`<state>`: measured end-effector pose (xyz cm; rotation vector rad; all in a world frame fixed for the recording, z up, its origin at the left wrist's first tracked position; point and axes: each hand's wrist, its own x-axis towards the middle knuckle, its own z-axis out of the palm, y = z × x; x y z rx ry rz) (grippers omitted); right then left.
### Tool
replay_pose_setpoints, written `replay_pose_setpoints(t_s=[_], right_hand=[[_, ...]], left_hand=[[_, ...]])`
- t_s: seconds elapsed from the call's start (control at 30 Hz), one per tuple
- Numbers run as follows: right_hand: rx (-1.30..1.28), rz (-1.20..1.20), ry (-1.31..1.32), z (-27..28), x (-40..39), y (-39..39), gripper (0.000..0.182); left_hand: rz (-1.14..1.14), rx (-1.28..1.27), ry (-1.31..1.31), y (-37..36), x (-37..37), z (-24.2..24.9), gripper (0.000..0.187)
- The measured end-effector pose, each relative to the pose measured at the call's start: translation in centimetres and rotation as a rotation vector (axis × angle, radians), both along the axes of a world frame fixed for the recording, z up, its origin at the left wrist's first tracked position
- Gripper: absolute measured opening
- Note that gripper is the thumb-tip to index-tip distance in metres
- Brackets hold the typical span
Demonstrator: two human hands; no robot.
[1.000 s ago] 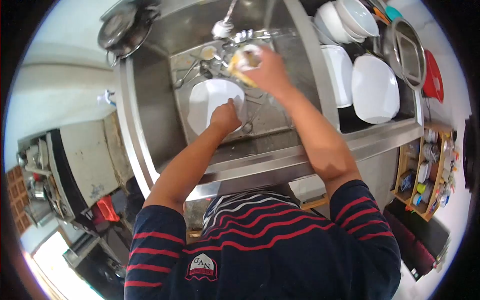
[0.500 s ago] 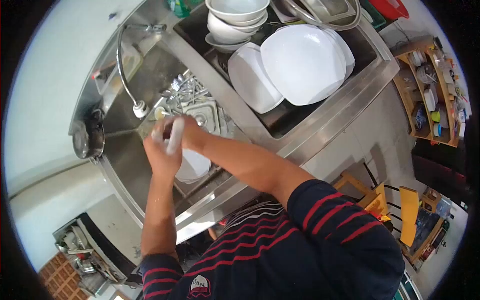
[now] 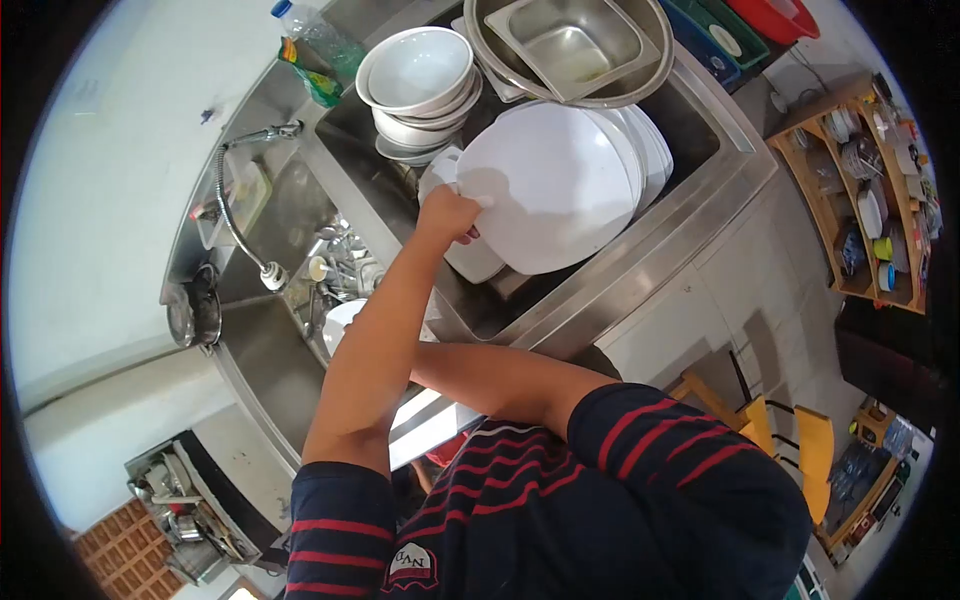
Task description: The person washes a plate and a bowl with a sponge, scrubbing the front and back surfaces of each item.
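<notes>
Basin (image 3: 484, 312): bowls (image 3: 415, 85), plates (image 3: 555, 190) | sink (image 3: 265, 350): cutlery (image 3: 340, 250) | left hand (image 3: 449, 214) at plates, right hand obscured, grips unclear

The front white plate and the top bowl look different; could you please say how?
The plate is wide, shallow and squarish, while the bowl is smaller, round and deep. The left hand is at the plate's edge; no hand is at the bowl. The plate overlaps other plates; the bowl tops a stack of bowls. Both are white.
</notes>
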<state>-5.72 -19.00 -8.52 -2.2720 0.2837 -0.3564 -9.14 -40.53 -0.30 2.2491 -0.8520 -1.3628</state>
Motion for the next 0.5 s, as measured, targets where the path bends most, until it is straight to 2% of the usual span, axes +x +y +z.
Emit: replay_pose_setpoints(t_s=[0.1,0.17,0.2,0.27,0.3,0.43,0.5], right_hand=[[0.015,0.045,-0.007,0.5,-0.5,0.0,0.025],[0.016,0.069,-0.009,0.9,-0.8,0.3,0.026],[0.021,0.075,-0.009,0.6,-0.9,0.4,0.026],[0.026,0.096,-0.008,0.8,-1.2,0.7,0.027],[0.031,0.1,-0.01,0.9,-1.2,0.9,0.028],[0.076,0.083,-0.05,0.6,-0.6,1.1,0.03],[0.123,0.023,-0.092,0.2,-0.2,0.2,0.031]], left_hand=[[-0.027,-0.059,-0.09,1.5,1.4,0.4,0.039],[0.162,-0.371,0.147,2.3,1.3,1.4,0.037],[0.172,-0.371,0.142,2.5,1.0,2.3,0.037],[0.479,-0.475,0.543,3.1,0.8,4.5,0.04],[0.423,-0.464,0.521,3.6,1.2,5.0,0.04],[0.56,-0.563,0.47,7.9,2.1,7.8,0.036],[0.654,-0.738,0.511,11.4,2.7,10.5,0.044]])
